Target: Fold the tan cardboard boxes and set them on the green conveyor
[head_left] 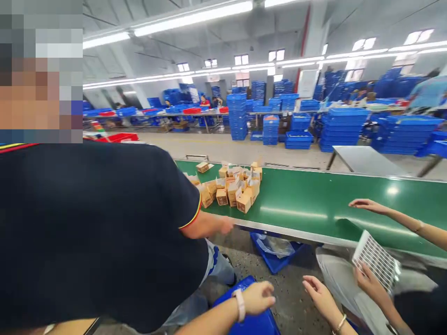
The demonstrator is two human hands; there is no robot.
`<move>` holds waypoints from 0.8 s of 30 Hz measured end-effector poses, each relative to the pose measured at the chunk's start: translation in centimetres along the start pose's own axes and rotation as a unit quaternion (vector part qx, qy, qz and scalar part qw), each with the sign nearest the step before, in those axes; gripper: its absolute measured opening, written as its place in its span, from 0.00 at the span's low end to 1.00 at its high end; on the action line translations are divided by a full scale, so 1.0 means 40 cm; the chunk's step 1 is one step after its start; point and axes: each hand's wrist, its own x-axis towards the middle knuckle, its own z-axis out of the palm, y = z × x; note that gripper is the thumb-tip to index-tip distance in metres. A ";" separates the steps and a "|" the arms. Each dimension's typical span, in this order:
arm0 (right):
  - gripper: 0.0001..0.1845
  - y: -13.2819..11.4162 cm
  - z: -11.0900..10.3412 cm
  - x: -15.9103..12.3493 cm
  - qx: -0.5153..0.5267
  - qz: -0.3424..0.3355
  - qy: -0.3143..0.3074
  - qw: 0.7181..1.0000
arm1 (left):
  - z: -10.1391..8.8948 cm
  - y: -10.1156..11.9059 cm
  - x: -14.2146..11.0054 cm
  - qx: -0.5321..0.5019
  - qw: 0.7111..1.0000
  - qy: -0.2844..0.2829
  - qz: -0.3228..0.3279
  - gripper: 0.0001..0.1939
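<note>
My left hand (257, 298), with a pale band on its wrist, hangs over a blue crate (252, 321) at the bottom of the view. Its fingers are loosely bent and apart, with nothing visible in them. Across a gap, my right hand (318, 293), wearing a thin bracelet, is open and bare of any object. Just right of it, a co-worker's hand (370, 279) holds a white gridded tray (377, 260). That co-worker's other hand (366, 204) reaches over the green conveyor belt (300, 193). Several small cardboard boxes (244, 200) with raised flaps stand grouped on the belt.
A person in a dark shirt (104, 232) fills the left side, one arm near the belt's edge. Under the belt lies a blue bin (274, 260) with clear plastic inside. Stacked blue crates (344, 130) and a metal table (366, 160) stand beyond the belt.
</note>
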 end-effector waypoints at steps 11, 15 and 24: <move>0.18 -0.178 -0.083 0.542 -0.056 -0.126 -0.106 0.985 | -0.342 0.200 0.391 -0.109 0.860 0.492 -0.077 0.20; 0.17 -0.409 0.019 0.716 -0.187 -0.228 -0.142 0.945 | -0.432 0.229 0.439 0.049 0.807 0.577 -0.114 0.24; 0.09 -0.622 0.142 0.897 -0.381 -0.105 -0.235 0.888 | -0.372 0.245 0.416 0.108 0.913 0.375 0.122 0.12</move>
